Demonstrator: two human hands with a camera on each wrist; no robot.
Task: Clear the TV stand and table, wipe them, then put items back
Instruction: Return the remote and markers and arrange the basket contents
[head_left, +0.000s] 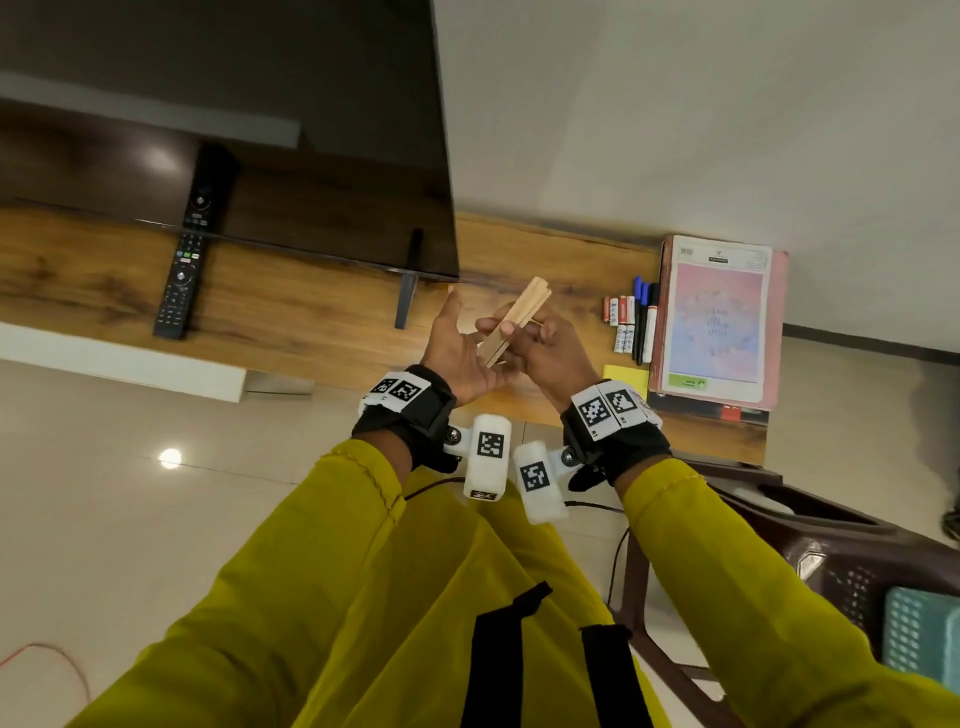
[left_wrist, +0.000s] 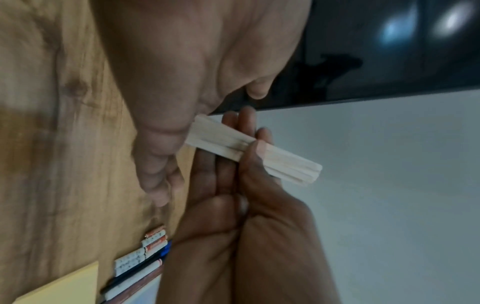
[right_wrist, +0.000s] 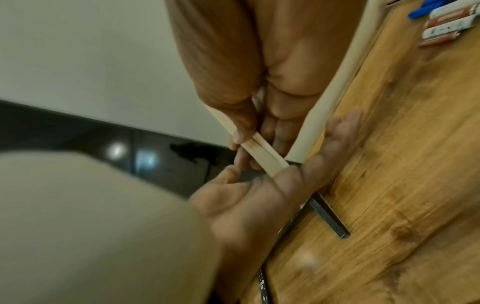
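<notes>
Bundle of wooden sticks (head_left: 517, 322) held over the TV stand (head_left: 311, 312), between both hands.

Right hand (head_left: 545, 348) pinches the bundle near mid-length, thumb over, fingers behind. Left hand (head_left: 457, 353) is spread, palm up, fingers straight; the bundle's lower end meets its palm. Batteries (head_left: 621, 322), pens (head_left: 644, 317) and a notebook (head_left: 714, 322) lie beyond the right hand; a remote (head_left: 182, 280) lies well beyond the left, below the TV (head_left: 260, 130).

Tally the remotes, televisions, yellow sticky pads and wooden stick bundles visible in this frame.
remote: 1
television: 1
yellow sticky pad: 1
stick bundle, in the grip of the right hand: 1
Total: 4
</notes>
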